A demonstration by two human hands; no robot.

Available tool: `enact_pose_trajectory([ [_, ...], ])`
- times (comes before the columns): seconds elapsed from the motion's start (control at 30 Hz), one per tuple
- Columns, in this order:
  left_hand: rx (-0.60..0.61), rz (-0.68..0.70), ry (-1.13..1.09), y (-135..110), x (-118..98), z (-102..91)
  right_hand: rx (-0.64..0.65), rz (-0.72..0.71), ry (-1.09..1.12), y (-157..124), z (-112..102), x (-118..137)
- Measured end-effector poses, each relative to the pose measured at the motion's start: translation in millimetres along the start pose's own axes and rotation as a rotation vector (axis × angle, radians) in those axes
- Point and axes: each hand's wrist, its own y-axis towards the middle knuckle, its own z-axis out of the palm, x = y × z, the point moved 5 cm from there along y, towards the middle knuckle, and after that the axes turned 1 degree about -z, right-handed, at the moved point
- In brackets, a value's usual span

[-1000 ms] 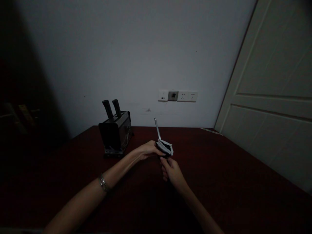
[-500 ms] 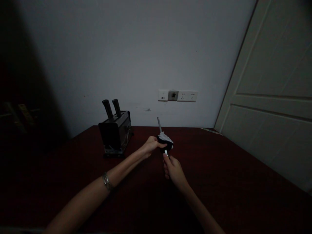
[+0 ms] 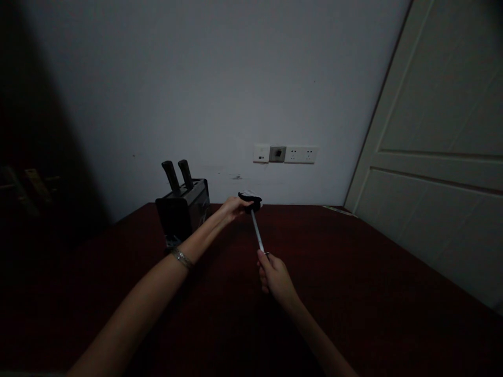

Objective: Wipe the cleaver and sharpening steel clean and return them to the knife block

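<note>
My right hand [image 3: 278,278] is closed around the handle of a honing steel [image 3: 257,231], whose thin grey rod points up and away from me. Its handle is mostly hidden by my fingers; a small metal ring shows by the thumb. At the far end of the rod, a black and white cloth [image 3: 257,201] is pinched in my left hand [image 3: 234,206] and wrapped about the tip, which it hides. A bracelet [image 3: 181,257] circles my left forearm.
On the left of the dark red table [image 3: 338,272] stands a knife block [image 3: 173,217] with two black-handled knives, partly behind my left forearm. Sockets [image 3: 301,154] and a switch [image 3: 277,153] are on the back wall. A pale panelled door [image 3: 432,178] rises at the right.
My left hand and the cloth have slid up the rod, away from my right hand, from near the handle to the tip. The lower rod now shows bare. My right hand has barely moved.
</note>
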Motion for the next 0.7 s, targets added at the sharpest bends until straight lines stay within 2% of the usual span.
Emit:
enact_pose_trajectory([
  [0.17, -0.154, -0.087, -0.121, 15.6, -0.3, -16.1, 0.046, 0.07, 0.075, 0.4, 2.5, 1.4],
  [0.33, -0.248, -0.069, -0.297, 22.2, 7.7, -17.4, 0.126, 0.152, 0.209, 1.1, 5.4, 2.1],
  [0.43, -0.302, -0.046, -0.408, 24.8, 13.8, -21.3, 0.15, 0.147, 0.244, 2.3, 4.5, 2.4],
  [0.7, -0.359, -0.143, -0.537, 8.0, 55.5, -41.5, 0.064, 0.051, 0.198, 4.2, -4.7, 7.9],
])
